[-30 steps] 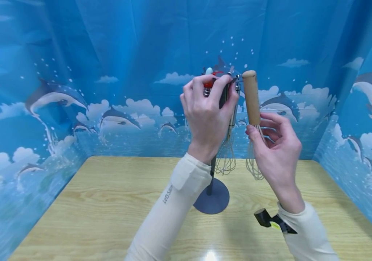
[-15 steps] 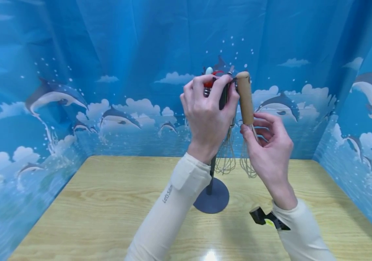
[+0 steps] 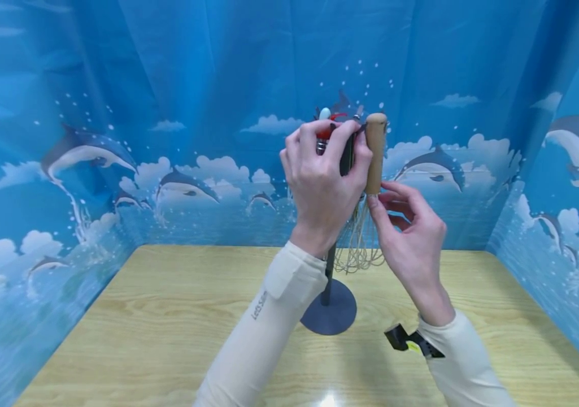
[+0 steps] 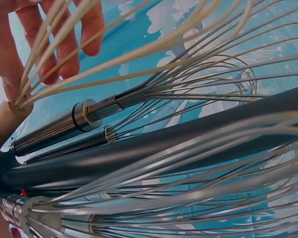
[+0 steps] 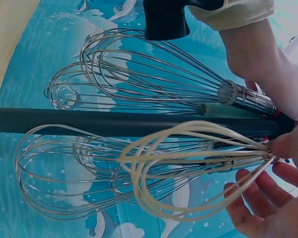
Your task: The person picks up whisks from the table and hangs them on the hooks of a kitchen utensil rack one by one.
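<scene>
My right hand point(image 3: 413, 243) pinches a whisk point(image 3: 376, 155) just below its wooden handle, thumb and fingertips at the neck where the cream-coloured wires point(image 5: 203, 126) start. The handle stands nearly upright, wires down, close against the top of a dark stand point(image 3: 331, 314). My left hand point(image 3: 322, 181) grips the top of that stand, fingers curled over it; how its fingertips lie is partly hidden. Several steel whisks hang around the stand's pole point(image 4: 114, 156), among them one with a shiny handle point(image 4: 54, 130) beside the wooden one. Whether the wooden handle touches a hook cannot be seen.
The stand's round base rests on a light wooden table point(image 3: 167, 316). Small light-blue point(image 3: 324, 113) and red parts show above the left hand. A blue curtain point(image 3: 218, 113) with dolphins surrounds the table's back and sides. A black device point(image 3: 411, 341) is strapped to the right wrist.
My right hand has moved left with the wooden-handled whisk, bringing it from beside the stand up against its top. Its wires now overlap the hanging whisks. The left hand stays put.
</scene>
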